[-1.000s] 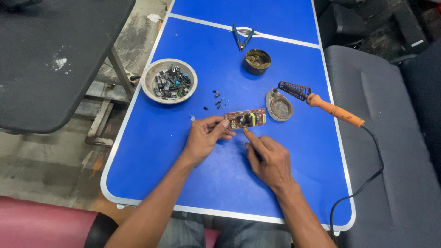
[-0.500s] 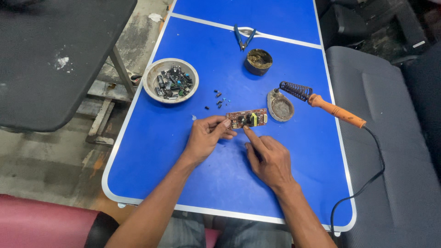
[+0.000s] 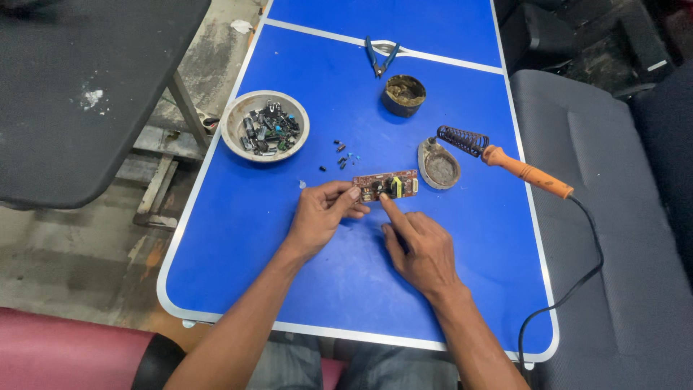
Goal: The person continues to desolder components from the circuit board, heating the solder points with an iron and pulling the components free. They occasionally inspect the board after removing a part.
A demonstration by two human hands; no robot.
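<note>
Your left hand (image 3: 321, 217) pinches the small brown rectangular circuit board (image 3: 387, 185) at its left end, mid-table on the blue tabletop (image 3: 253, 238); your right hand (image 3: 422, 249) points one finger at it, otherwise loosely curled; probably light, stiff, fragile; grip edges.

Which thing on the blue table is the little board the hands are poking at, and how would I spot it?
Start at the blue table and find the person's two hands near its middle. Between the left hand and the right hand lies the circuit board, with the right forefinger touching its near edge. It is the only flat brown rectangle there, with a yellow part on top, unlike the round dishes nearby.
</note>
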